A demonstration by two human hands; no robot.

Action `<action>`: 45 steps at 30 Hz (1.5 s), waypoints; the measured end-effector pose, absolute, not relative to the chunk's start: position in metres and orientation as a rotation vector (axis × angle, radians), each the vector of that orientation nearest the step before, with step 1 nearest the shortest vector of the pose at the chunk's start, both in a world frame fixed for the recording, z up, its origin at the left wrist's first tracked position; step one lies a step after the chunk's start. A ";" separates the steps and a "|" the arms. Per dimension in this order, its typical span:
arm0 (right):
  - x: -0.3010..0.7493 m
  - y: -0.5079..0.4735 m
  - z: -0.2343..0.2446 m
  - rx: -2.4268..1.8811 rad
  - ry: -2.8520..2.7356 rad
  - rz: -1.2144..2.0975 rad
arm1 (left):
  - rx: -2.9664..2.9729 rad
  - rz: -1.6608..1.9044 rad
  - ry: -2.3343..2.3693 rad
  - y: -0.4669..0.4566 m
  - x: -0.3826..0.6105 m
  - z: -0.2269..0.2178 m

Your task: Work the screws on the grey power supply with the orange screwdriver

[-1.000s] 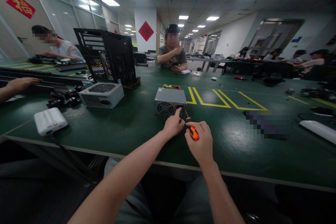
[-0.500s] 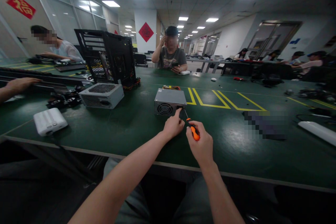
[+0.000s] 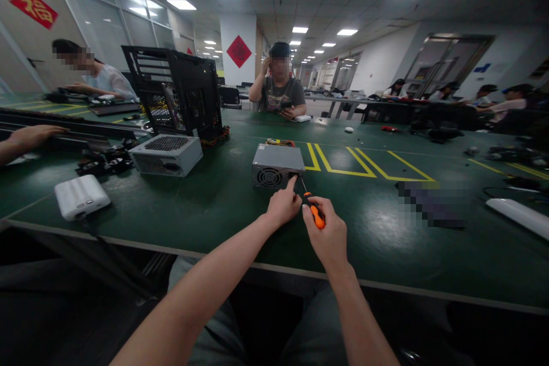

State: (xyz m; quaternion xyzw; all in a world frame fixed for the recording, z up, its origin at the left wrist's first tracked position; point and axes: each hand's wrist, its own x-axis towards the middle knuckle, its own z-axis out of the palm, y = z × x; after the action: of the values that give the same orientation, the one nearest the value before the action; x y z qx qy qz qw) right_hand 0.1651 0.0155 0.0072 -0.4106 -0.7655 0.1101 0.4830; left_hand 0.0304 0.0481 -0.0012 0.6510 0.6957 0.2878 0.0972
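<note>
A grey computer power supply (image 3: 278, 155) rests on the green table in front of me, its fan grille and socket side facing me. My left hand (image 3: 283, 206) has its index finger stretched out to the socket area at that side's right end, while the other fingers are curled. In my right hand (image 3: 328, 229) is a screwdriver (image 3: 318, 216) with an orange and black handle, gripped between thumb and fingers. Its thin shaft points up and left toward the unit's lower right corner. Whether the tip touches the casing I cannot tell.
Left of it stand a second power supply (image 3: 167, 155), an open black computer case (image 3: 180, 91) and a white box-shaped device (image 3: 81, 197). Another person's hand (image 3: 36, 137) reaches in at far left. A person (image 3: 278, 88) sits opposite. Yellow lines (image 3: 347, 172) mark the table.
My right hand and the screwdriver have shifted very slightly left. My left hand and the power supply stay where they were.
</note>
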 end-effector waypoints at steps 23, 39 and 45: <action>0.167 0.016 0.007 -1.038 -1.850 0.318 | 1.917 0.962 1.989 0.048 0.027 -0.004; 0.167 0.017 0.007 -0.975 -1.849 0.236 | 1.904 0.931 1.997 0.049 0.028 -0.003; 0.167 0.016 0.006 -1.054 -1.815 0.303 | 1.899 0.923 2.009 0.051 0.028 -0.006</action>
State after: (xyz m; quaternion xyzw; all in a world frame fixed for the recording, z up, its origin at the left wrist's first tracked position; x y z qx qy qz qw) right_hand 0.1674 0.0157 0.0060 -0.4338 -0.7466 0.1245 0.4887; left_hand 0.0280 0.0511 -0.0058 0.6474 0.6849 0.3147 0.1131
